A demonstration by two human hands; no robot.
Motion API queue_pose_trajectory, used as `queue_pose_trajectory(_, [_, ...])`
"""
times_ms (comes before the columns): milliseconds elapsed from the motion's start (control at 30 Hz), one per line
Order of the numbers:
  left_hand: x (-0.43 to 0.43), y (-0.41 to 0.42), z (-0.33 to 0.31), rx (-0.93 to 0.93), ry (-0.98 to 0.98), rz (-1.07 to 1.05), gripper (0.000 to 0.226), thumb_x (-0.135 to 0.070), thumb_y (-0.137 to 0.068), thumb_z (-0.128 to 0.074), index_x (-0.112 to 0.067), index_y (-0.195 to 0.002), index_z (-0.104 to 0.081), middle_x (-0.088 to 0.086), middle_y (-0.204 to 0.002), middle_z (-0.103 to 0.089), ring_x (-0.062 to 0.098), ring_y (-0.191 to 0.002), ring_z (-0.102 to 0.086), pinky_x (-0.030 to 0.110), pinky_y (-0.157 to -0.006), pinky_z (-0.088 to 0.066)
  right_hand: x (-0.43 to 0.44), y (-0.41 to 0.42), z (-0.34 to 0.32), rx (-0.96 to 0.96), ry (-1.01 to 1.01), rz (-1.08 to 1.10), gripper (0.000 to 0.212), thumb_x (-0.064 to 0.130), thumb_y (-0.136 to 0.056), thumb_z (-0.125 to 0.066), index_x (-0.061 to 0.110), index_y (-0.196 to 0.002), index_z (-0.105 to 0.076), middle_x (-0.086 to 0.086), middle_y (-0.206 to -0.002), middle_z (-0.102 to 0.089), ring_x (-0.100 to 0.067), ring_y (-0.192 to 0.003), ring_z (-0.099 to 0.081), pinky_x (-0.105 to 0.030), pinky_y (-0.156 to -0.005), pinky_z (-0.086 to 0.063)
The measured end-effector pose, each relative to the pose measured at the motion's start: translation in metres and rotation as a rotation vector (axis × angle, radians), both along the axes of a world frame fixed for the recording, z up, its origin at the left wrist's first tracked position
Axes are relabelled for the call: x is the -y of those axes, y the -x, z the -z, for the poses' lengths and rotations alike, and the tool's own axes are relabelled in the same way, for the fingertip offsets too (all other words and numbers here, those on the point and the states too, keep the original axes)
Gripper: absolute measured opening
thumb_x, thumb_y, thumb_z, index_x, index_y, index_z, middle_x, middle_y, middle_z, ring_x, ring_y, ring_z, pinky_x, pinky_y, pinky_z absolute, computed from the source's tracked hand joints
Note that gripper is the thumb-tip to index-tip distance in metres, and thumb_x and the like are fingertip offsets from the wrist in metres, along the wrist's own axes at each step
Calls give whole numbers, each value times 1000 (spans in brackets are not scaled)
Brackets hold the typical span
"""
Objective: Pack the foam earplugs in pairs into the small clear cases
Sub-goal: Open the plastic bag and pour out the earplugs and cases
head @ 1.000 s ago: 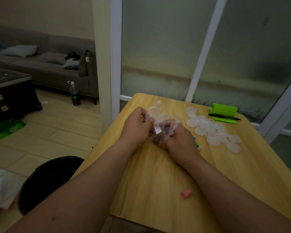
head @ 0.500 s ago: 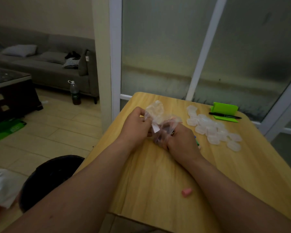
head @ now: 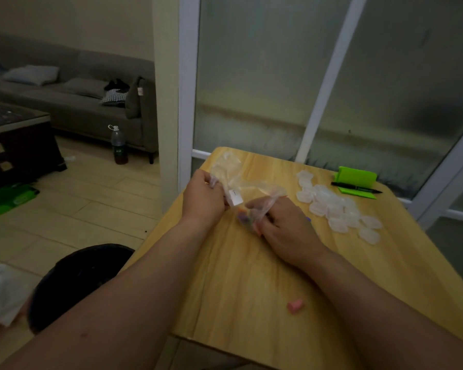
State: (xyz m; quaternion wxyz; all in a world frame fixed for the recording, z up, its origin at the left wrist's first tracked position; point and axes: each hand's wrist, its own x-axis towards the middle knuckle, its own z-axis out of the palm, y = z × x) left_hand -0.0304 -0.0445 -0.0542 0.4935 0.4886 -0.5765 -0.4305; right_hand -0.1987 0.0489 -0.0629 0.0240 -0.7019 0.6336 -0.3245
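The foam earplugs (head: 243, 217) look light and squashy, best pinched gently mid-body. Several sit in a thin plastic bag (head: 251, 184) gripped by both the left hand (head: 203, 198) and right hand (head: 286, 231), and one pink earplug (head: 295, 307) lies loose on the table (head: 238, 276). The clear cases (head: 337, 209) are heaped to the right; their contents I cannot tell.

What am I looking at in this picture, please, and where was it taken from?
There is no machine here: a camera worn on the person's head looks down at their two bare hands. The left hand and right hand both grip a crumpled clear plastic bag above a wooden table; small coloured pieces show through it. On the table lie a heap of small clear cases, one loose pink earplug, and a black pen on a green object.
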Motion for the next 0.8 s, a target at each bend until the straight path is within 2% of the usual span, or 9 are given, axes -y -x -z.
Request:
queue_pose_trajectory(133, [-2,1,-2,52,39,-33,13,-16,-99,-53,-21,-87,-51,8,-89,-67,32,-86,-69,47,-75,-57,4,-7,-4,-143,-60,10,33,58,-99,-52,53,-129,-64,25,-123,-67,-7,-118,-58,-46,-95,-51])
queue_pose_trajectory(167, [-1,2,-2,43,26,-31,14,-16,-99,-53,-21,-87,-51,9,-90,-67,33,-87,-69,47,-75,-56,4,-8,-5,-152,-53,15,32,60,-97,-54,52,-126,-66,22,-120,-68,-9,-116,-58,-45,-94,-52])
queue_pose_trajectory(267, [0,-1,-2,22,-16,-40,4,-18,-96,-56,-17,-93,-57,9,-94,-69,28,-88,-69,50,-79,-59,6,-12,-6,-106,-6,39,24,57,-92,-63,38,-101,-75,16,-101,-70,-12,-101,-62,-46,-87,-55])
queue_pose_trajectory(400, [1,0,-6,-5,-22,-52,10,-20,-102,-53,-13,-102,-61,7,-99,-68,24,-91,-67,44,-80,-57,10,-17,-7,-138,-39,87,33,59,-92,-58,36,-109,-74,16,-105,-73,-11,-106,-63,-48,-94,-51])
queue_pose_trajectory(533, [-1,3,-6,-14,-41,-45,9,-17,-100,-54,-11,-101,-61,9,-99,-68,26,-92,-67,48,-82,-57,16,-19,-11,-188,-74,95,33,59,-90,-52,31,-84,-68,14,-86,-68,-12,-91,-61,-45,-88,-50])
queue_pose_trajectory(633, [2,1,-3,-10,-48,-65,12,-17,-99,-53,-10,-102,-61,10,-99,-68,25,-91,-65,44,-80,-56,17,-23,-17,-162,-92,51,31,61,-91,-52,34,-91,-70,14,-89,-69,-11,-93,-62,-43,-87,-48])
queue_pose_trajectory(700, [4,-1,-2,-4,-51,-83,13,-19,-101,-53,-11,-103,-62,7,-100,-67,22,-90,-65,43,-80,-55,18,-22,-18,-189,-115,32,27,55,-94,-52,36,-93,-70,14,-89,-68,-11,-95,-62,-42,-86,-46])
queue_pose_trajectory(800, [7,-4,-1,-24,-73,-113,13,-22,-101,-52,-13,-102,-62,7,-98,-68,23,-90,-66,45,-82,-58,20,-20,-16,-231,-126,34,16,40,-91,-54,37,-77,-61,14,-79,-64,-10,-86,-59,-46,-86,-52])
